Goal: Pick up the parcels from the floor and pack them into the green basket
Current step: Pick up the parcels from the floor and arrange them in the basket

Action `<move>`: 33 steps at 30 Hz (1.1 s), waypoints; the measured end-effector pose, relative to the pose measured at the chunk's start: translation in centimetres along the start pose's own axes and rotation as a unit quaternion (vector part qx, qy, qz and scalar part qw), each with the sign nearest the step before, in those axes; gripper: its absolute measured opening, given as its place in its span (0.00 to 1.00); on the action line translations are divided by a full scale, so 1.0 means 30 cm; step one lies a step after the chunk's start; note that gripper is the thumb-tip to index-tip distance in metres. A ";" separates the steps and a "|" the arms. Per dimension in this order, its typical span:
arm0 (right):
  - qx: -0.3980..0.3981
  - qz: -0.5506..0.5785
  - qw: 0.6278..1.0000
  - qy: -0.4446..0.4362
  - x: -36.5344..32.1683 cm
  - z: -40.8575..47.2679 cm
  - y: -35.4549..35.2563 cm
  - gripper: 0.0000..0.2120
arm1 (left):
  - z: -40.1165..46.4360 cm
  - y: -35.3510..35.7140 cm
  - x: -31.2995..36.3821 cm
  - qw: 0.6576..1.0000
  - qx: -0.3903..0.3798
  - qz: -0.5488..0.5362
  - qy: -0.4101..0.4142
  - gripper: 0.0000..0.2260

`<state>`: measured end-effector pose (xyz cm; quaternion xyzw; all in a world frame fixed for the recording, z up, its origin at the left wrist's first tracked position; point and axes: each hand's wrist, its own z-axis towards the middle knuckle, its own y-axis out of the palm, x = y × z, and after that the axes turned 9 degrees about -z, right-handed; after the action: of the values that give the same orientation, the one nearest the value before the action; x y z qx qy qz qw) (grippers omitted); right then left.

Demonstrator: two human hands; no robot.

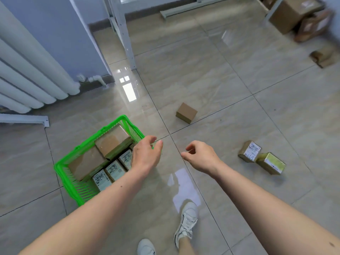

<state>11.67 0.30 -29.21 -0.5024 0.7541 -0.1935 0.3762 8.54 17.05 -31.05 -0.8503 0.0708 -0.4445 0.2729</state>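
The green basket (79, 188) holds several parcels; the left hand (145, 157) hovers at its right rim, grip loosely curled, empty; the right hand (199, 157) likewise; three parcels (186, 113) lie on the floor (239, 89) beyond

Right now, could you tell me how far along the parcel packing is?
Done: several parcels fill the green basket. In hand: nothing; left hand and right hand are empty. Left: a plain box and two labelled parcels on the floor, another blurred at far right.
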 end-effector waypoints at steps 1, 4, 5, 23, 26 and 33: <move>0.004 0.007 1.000 0.008 0.032 -0.010 -0.043 0.17 | -0.008 0.028 0.045 1.000 -0.007 0.001 0.002 0.18; 0.014 0.019 0.999 0.028 0.136 -0.014 -0.175 0.18 | -0.019 0.132 0.176 0.999 -0.034 -0.002 0.015 0.18; 0.016 0.021 0.999 0.034 0.170 -0.009 -0.220 0.18 | -0.020 0.168 0.218 0.999 -0.042 -0.001 0.016 0.18; 0.010 0.010 0.998 0.064 0.297 0.556 -0.728 0.24 | 0.441 0.546 0.621 0.997 -0.044 -0.032 -0.056 0.19; -0.012 0.005 0.997 0.070 0.276 0.712 -0.750 0.26 | 0.585 0.574 0.620 0.996 -0.043 -0.026 -0.074 0.19; -0.093 -0.011 0.992 0.090 0.299 1.104 -0.666 0.30 | 0.897 0.725 0.515 0.992 -0.019 -0.008 -0.125 0.21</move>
<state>47.22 -13.35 -40.44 -0.5243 0.7937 -0.1712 0.2564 41.78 3.94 -43.69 -0.9050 0.0378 -0.3350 0.2596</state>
